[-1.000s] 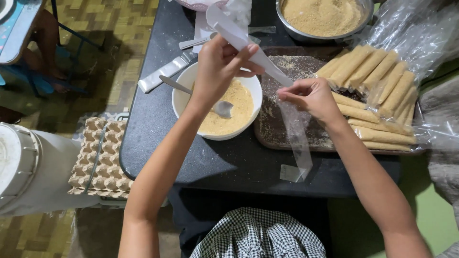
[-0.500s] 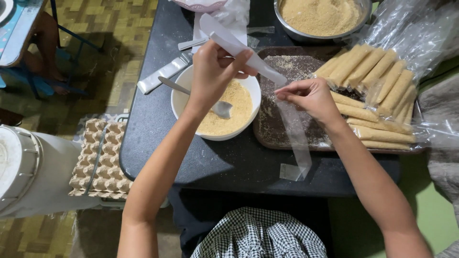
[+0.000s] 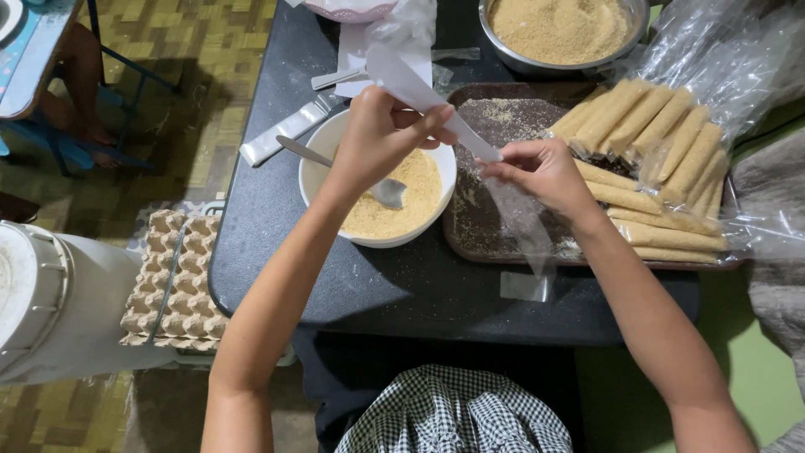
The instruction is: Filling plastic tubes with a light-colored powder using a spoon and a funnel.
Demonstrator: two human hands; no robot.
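A clear wrapper (image 3: 470, 143) is pinched between both hands above the dark table (image 3: 277, 243): left hand (image 3: 381, 134) gripping its upper end, right hand (image 3: 541, 172) its middle. Below sit a bowl (image 3: 323, 168) and tray (image 3: 478, 243). An egg carton (image 3: 172, 285) lies over the patterned floor (image 3: 201, 50).

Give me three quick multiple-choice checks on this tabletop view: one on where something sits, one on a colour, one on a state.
1. Where does the spoon lie?
A. in the white bowl
B. on the brown tray
C. on the egg carton

2. What colour is the tray under the wrapped rolls?
A. white
B. blue
C. brown

3. How is the clear plastic strip held?
A. lying loose on the table
B. pinched by both hands
C. left hand only

Answers: 1 A, the spoon's bowl rests on the crumbs in the bowl. 2 C, the tray's rim and bare floor are brown. 3 B, the left hand and right hand both grip it.
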